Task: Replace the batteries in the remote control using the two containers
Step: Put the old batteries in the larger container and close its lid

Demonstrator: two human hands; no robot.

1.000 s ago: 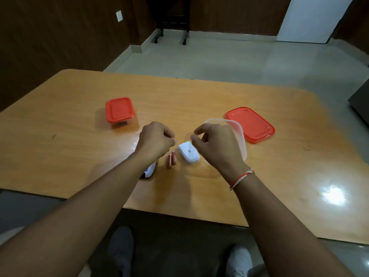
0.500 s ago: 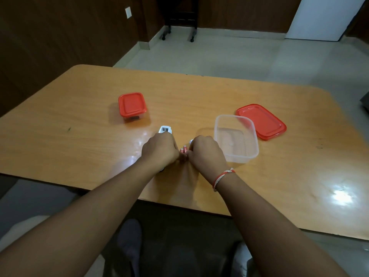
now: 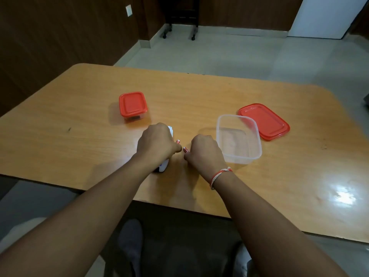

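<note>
Head view shows both hands low on the table, close together near the front edge. The left hand is curled shut, with the white remote under it, and a small red battery sticks out at its fingertips. The right hand is curled too and pinches a second battery by its tip. How tight each grip is, I cannot tell.

It looks like the old batteries are being picked up. The open tub sits at 3 o'clock, just beside the right hand, and it looks empty. Its red lid lies past it at 2 o'clock. The small closed box waits at 11 o'clock from the left hand.

Next, the batteries likely go into the tub. That calls for a short lift over its rim, then letting go.

Room is wide at 12 o'clock. At 6 o'clock the table edge is near, so a dropped battery could roll off.
</note>
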